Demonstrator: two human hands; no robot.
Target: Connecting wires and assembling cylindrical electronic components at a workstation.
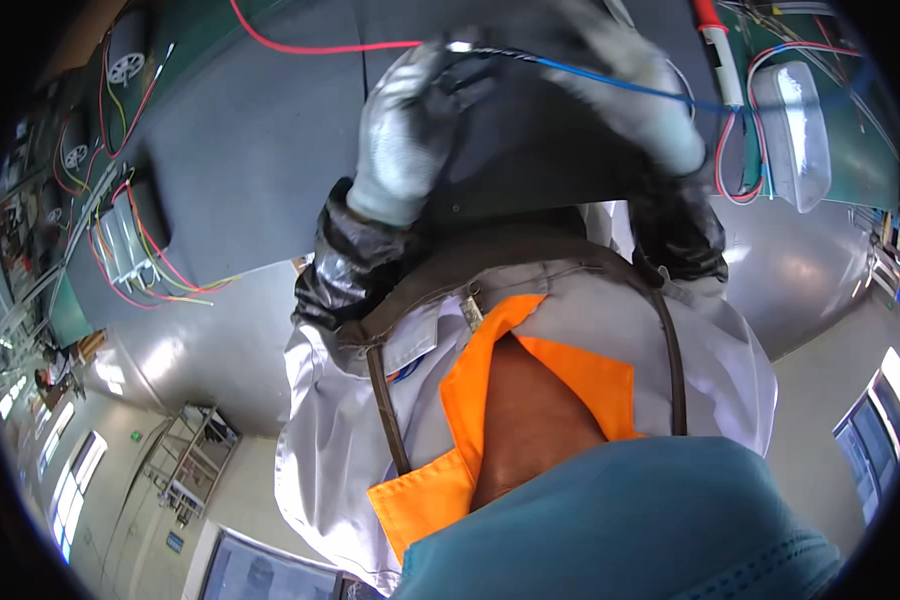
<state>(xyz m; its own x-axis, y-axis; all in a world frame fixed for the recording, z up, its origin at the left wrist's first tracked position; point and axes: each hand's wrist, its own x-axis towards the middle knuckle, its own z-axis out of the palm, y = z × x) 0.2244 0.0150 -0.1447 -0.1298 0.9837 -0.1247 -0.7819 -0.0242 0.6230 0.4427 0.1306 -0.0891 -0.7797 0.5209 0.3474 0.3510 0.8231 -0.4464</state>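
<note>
My left hand (407,135), in a white glove with dark fingers, pinches a wire near the top centre. A red wire (315,49) runs into that grip from the left. Out of its other side come a pale bright bit (460,47), a dark twisted stretch (505,53) and then a blue wire (620,82) curving off to the right. My right hand (645,95), also gloved, is close by the blue wire. It is smeared by motion, so its fingers and any hold cannot be made out. Both hands are over a dark grey work surface (250,150).
At the right lie a red-and-white pen-shaped tool (717,52), looped red and blue wires (740,198) and a clear plastic box (800,135). On the left are grey cylindrical parts (125,45) and a grey part with several loose coloured leads (125,235). The surface's front edge faces me.
</note>
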